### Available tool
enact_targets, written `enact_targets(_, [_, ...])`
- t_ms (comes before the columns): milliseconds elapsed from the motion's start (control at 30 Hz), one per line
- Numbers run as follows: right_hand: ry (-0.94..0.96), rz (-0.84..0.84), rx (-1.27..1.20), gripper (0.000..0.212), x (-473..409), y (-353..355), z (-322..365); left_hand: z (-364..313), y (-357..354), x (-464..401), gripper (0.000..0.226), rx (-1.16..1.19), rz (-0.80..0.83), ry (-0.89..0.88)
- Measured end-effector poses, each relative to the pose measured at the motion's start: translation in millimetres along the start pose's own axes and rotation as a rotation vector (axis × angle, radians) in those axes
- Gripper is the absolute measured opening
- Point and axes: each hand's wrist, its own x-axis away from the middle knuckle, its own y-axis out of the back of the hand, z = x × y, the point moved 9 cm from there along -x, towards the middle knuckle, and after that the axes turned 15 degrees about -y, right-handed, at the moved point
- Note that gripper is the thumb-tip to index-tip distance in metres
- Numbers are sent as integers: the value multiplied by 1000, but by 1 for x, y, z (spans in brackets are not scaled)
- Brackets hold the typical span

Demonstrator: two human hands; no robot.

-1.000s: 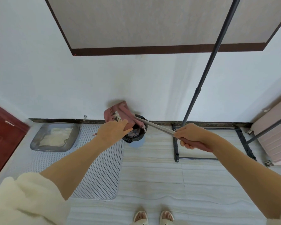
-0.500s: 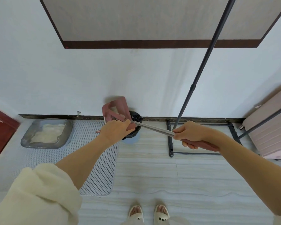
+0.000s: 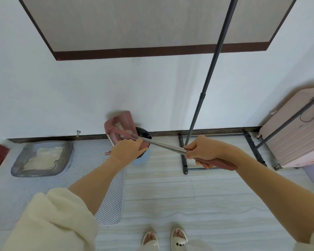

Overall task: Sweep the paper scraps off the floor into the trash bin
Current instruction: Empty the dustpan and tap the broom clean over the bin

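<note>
Pink plastic forms the dustpan (image 3: 121,127), which is held tilted above the trash bin (image 3: 142,154) at the far edge of the floor (image 3: 170,196), close against the wall. Its long metal handle (image 3: 158,144) is gripped near the pink end grip by the right hand (image 3: 205,151), whose fingers are curled tightly round it. The left hand (image 3: 128,150) is placed at the pan end, its fingers wrapped round the lower handle where it meets the pan.

For the emptying to be done well, the pan mouth should be kept directly over the bin's opening and tipped gradually, so that the light scraps slide out rather than flutter past the rim. The handle end should be raised by the right hand while the pan is steadied by the left, and a small shake may be needed for pieces caught against the comb teeth.

Pale paper scraps (image 3: 120,125) are seen lying inside the pan, a small whitish heap against its back wall. The bin is light blue with a black liner (image 3: 143,133) bunched over its rim, and is partly hidden behind the left hand. No scraps can be made out on the floor tiles nearby.
</note>
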Motion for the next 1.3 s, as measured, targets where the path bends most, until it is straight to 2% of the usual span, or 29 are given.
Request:
enact_targets(367, [78,15,2,31,20,18,-11,-4,-11,3,47,-4,50,26])
enact_targets(567, [55,-28,-16,26,7,15,-12,4,7,15,44,36,2,92])
enact_targets(733, [15,-31,-194,19,3,32,-29,8,5,20,44,54,24,115])
enact_targets(833, [-65,3,-383,32,-10,24,-47,5,4,19,45,40,29,106])
enact_targets(900, [-101,69,-519,30,-17,13,-53,4,4,19,45,36,35,96])
enact_targets(967, [-104,133,-602,13,-20,3,-53,5,5,20,44,73,40,105])
enact_targets(1100, [-104,275,-789,16,-31,-22,-45,0,13,15,45,97,19,129])
enact_targets(1167, [-76,291,-800,18,-39,-34,-39,-5,13,13,45,94,14,116])
enact_targets(1267, [6,219,-704,6,-46,-46,-33,-8,10,15,45,101,29,104])
enact_targets(1300, [24,198,-673,11,-49,-49,-33,-7,9,18,45,112,28,108])
